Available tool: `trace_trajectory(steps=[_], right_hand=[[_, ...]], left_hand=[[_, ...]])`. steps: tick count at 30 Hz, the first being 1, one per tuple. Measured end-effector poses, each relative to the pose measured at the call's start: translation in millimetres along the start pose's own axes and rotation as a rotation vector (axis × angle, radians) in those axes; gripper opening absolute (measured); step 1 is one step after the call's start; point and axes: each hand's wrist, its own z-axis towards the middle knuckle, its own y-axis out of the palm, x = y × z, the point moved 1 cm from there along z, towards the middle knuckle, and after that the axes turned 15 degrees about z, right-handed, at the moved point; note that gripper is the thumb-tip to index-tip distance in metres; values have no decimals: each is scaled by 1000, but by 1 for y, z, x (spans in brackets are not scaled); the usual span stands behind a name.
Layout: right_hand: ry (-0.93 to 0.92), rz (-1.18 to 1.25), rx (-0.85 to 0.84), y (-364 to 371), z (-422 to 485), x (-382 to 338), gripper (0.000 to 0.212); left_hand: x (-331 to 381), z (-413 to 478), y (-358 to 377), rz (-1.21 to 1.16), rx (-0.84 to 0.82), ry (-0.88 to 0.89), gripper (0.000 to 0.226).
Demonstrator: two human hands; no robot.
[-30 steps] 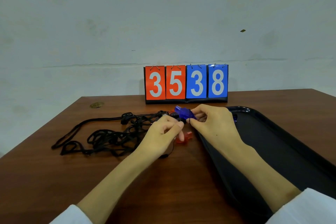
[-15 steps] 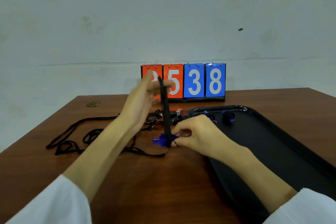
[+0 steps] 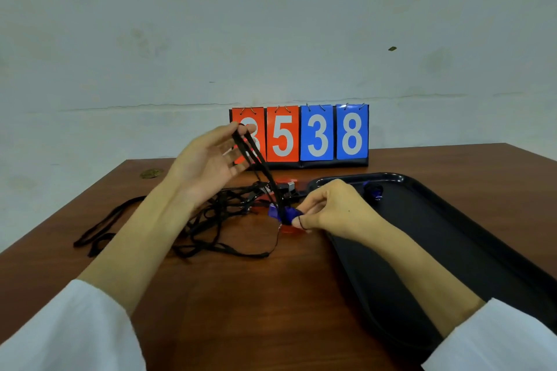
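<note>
pale, stained wall (image 3: 271,24) stands behind a brown wooden table (image 3: 256,295). at the table's back edge a flip scoreboard (image 3: 301,134) shows 3 and 5 on red cards and 3 and 8 on blue ones. a black tray (image 3: 452,250) lies on the right side of the table, and a blue whistle (image 3: 373,190) lies in its far corner.

the left hand (image 3: 208,166) is raised above the table in front of the scoreboard's first card. its thumb and forefinger catch the top of a black cord (image 3: 256,156) loop, and its other fingers are spread loose. the cord runs taut down and to the right to a second blue whistle (image 3: 283,213). the right hand (image 3: 334,211) pinches this whistle in curled fingertips, low over the table just beside the tray's left rim. a red whistle (image 3: 289,229) lies on the table right beneath it.

a tangle of black cords (image 3: 211,220) spreads on the table to the left, under the left forearm. a small brass disc (image 3: 151,173) sits near the far left corner. both wrists show white sleeves.
</note>
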Motion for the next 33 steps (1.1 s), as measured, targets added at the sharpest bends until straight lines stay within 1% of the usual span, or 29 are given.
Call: trace_trajectory(steps=[1,2,4,5,7,8,9,11,12,13,14,15,16,17,18,19,20,21,22,23,24,25,26,27,28,30,31,32,33], right_hand=[[2,56,-21,-3,0,-1,14],[2,100,-83,-5,-1,-2,13],[23,113,-211,-4,-3,-6,13],[39,83,-222,-2,-4,-6,12],[80,57,-131,-1,0,-3,10],[115,73,-67,-3,1,-1,9],[148,107,-25,-5,1,0,9],[204,189,-47,-10,0,0,11],[225,219,-78,-12,-1,-1,13],[236,228,-100,-12,-3,-1,14],[239,225,-110,-12,-3,-1,15],[233,227,-114,-12,-3,-2,16],[224,243,-119,-12,-3,-2,16],[213,272,-131,-12,-3,-3,15],[206,311,-154,-13,-3,-5,14],[207,366,-182,-15,-3,-6,12],[216,432,-204,-16,-4,-8,10],[225,498,-213,-17,-5,-9,11],[222,552,-204,-17,-6,-9,12],[206,583,-179,-17,-5,-8,15],[181,588,-142,-17,-4,-7,18],[157,579,-102,-17,-3,-6,20],[132,570,-71,-17,-3,-6,20],[110,580,-46,-16,-2,-6,20],[90,604,-19,-16,-2,-6,19],[60,611,78,-16,-2,-6,16],[51,556,152,-14,-1,-5,15],[48,459,236,-13,1,-2,14],[45,323,315,-12,3,2,12]], left_hand=[[4,-3,-4,-25,-2,-19,14],[5,-3,-9,-8,20,-45,15],[6,-6,-19,212,96,-128,21],[5,-8,-24,346,106,-188,22],[4,-12,-32,535,42,-288,25],[5,-14,-35,602,28,-297,25],[7,-15,-38,653,46,-278,25],[12,-17,-46,776,182,-169,25],[14,-16,-52,928,285,-105,26],[17,-14,-59,1171,387,-63,27],[19,-13,-66,1460,461,-69,26],[18,-13,-69,1719,477,-118,26],[15,-14,-65,1896,441,-172,25],[11,-14,-58,1970,377,-187,25],[6,-15,-47,1958,307,-142,31],[2,-16,-33,1881,215,-53,41],[-4,-19,-18,1738,75,38,52],[-9,-25,-1,1544,-101,71,64],[-16,-31,15,1323,-270,30,76],[-25,-35,27,1118,-393,-37,87],[-35,-37,34,954,-436,-92,96],[-45,-38,38,829,-410,-123,101],[-53,-37,38,744,-357,-142,100],[-60,-36,38,684,-324,-161,95],[-64,-35,38,617,-325,-175,86],[-66,-38,37,543,-342,-184,58],[-66,-39,36,581,-315,-163,43],[-66,-40,34,722,-251,-99,31],[-64,-40,31,990,-168,1,25]])
